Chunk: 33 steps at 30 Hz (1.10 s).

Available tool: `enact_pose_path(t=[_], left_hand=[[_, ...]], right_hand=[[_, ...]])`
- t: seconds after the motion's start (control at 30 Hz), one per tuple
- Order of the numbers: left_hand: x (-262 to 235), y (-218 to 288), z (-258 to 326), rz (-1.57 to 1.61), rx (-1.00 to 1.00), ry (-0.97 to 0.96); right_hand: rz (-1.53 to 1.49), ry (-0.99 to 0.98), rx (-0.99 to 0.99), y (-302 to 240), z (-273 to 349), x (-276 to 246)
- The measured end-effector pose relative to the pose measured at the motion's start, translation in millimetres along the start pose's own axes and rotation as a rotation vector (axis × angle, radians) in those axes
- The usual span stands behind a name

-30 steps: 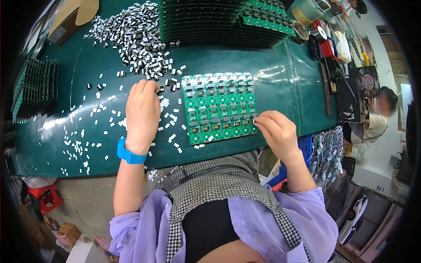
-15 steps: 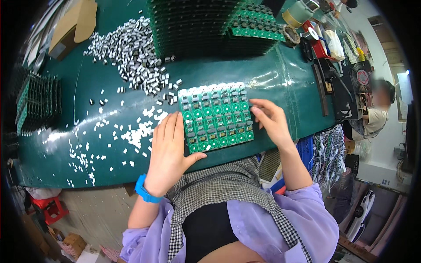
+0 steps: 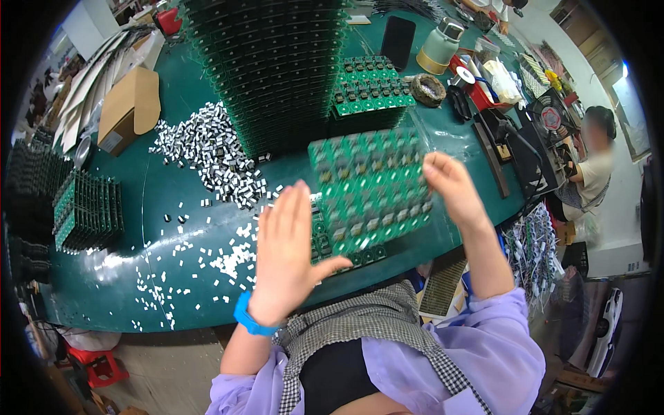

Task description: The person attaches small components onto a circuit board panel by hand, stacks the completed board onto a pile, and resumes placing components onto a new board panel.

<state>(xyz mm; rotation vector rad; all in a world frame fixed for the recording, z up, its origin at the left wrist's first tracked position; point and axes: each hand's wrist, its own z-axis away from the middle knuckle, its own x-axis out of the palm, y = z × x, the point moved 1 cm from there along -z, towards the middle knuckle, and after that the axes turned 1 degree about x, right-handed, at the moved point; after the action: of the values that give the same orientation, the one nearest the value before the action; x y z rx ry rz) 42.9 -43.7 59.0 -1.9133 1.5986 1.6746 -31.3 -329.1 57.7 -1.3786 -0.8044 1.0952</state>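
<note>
A green circuit board panel point(image 3: 373, 187), blurred by motion, is held at its right edge between the thumb and fingers of my right hand point(image 3: 456, 190). It is raised over a second green circuit board panel point(image 3: 370, 258), whose left and near edges show beneath it. My left hand point(image 3: 285, 245) lies flat with fingers stretched, along the left side of the lower panel. Its thumb reaches to that panel's near left corner. Beyond the panels rises a tall stack of circuit boards point(image 3: 277, 76), with a lower stack point(image 3: 373, 86) on its right.
Left of the tall stack lies a heap of small black-and-white parts point(image 3: 214, 152); white pieces point(image 3: 235, 263) are scattered nearer. More boards point(image 3: 90, 211) and a cardboard box point(image 3: 131, 107) stand left. A flask point(image 3: 440, 48), a phone point(image 3: 398, 41) and a bowl point(image 3: 428, 90) are far right. A co-worker point(image 3: 595, 169) sits beyond.
My right hand has taken hold of the upper panel and lifted it, uncovering part of another below. My left hand stays flat beside the panels. The view has shifted, showing more of the table's far side.
</note>
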Motion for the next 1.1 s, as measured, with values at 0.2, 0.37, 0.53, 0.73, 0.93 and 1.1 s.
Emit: enact_pose_path(t=[0.2,0.37,0.53,0.73,0.93,1.1], left_hand=[[7,-86,3,-0.333,-0.257,0.037],[13,-92,5,-0.378,-0.242,0.077],[11,-100,8,-0.208,-0.265,0.059],[3,-98,20,-0.144,-0.279,0.038],[-11,-87,30,-0.198,-0.231,0.210],[-10,-83,52,0.704,-0.503,0.298]], right_hand=[[0.115,0.053,0.053,-32,-109,-77],[0.172,0.109,0.121,-37,-178,-77],[0.235,0.077,0.136,-27,-215,-55],[0.383,0.116,0.091,-11,-225,-55],[0.947,0.459,-0.347,-46,-186,-45],[0.418,0.164,-0.424,-53,-61,53]])
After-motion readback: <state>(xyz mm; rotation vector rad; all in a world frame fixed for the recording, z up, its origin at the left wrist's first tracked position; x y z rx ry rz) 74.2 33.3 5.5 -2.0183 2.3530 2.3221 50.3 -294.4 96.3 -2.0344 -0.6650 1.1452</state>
